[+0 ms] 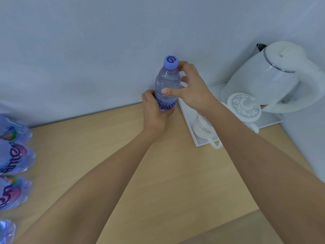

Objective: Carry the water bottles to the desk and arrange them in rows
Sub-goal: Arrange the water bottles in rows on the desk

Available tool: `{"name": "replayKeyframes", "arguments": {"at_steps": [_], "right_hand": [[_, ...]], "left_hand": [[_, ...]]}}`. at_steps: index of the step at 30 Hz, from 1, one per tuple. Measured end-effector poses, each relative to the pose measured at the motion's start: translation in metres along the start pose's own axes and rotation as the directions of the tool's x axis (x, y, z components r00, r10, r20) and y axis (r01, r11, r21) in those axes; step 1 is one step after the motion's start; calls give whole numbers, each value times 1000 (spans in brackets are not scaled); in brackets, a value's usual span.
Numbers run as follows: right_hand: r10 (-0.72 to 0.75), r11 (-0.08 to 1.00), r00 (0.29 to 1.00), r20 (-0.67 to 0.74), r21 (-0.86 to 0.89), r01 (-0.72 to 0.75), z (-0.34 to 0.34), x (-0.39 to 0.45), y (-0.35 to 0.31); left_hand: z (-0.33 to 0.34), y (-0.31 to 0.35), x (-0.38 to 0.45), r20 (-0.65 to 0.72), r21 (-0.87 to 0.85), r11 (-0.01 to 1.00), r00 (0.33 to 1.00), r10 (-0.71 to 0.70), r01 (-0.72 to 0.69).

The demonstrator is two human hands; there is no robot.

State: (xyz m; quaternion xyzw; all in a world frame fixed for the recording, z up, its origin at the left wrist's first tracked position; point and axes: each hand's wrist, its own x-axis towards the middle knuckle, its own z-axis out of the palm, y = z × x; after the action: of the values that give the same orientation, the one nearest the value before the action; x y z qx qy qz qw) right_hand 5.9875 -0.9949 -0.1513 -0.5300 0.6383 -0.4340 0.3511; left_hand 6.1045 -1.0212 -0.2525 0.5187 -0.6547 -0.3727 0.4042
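— Head view, starting at the far left: what lay along the edge?

— A shrink-wrapped pack of bottles [13, 161], crinkled clear plastic with blue and purple printed labels, sat on the pale wood-grain counter [88, 155], partly cut off by the frame.

— And the single bottle?

— The water bottle [167, 85] stood near the back of the counter by the plain grey wall [88, 50], its long axis close to upright, lavender cap [171, 62] pointing up and leaning slightly toward the camera. Clear, smooth, rounded plastic, with a purple label band low down.

— How were the hands placed?

— The left hand [154, 113] wrapped its fingers around the labelled lower body, gripping it. The right hand [190, 90] held the shoulder just under the cap, thumb across the front, fingers [182, 67] curled loosely behind.

— Further right?

— A flat white tray [274, 123] carried a glossy white teapot [243, 106] with a raised pattern on its lid, a white cup [204, 128] partly hidden by the right forearm, and a smooth white electric kettle [274, 80].
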Motion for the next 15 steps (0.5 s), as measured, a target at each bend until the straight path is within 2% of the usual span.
{"name": "replayKeyframes", "arguments": {"at_steps": [4, 12, 15], "right_hand": [[-14, 998, 1000, -27, -63, 12, -2, 5, 1], [31, 999, 998, -53, -32, -32, -1, 5, -1], [60, 998, 996, -67, -27, -62, 0, -1, -6]], "left_hand": [[3, 2, 5, -3, -2, 1000, 1000, 11, -11], [2, 3, 4, 12, -20, 1000, 1000, -5, 5], [-6, 9, 1, 31, 39, 998, 998, -52, 51]]}}
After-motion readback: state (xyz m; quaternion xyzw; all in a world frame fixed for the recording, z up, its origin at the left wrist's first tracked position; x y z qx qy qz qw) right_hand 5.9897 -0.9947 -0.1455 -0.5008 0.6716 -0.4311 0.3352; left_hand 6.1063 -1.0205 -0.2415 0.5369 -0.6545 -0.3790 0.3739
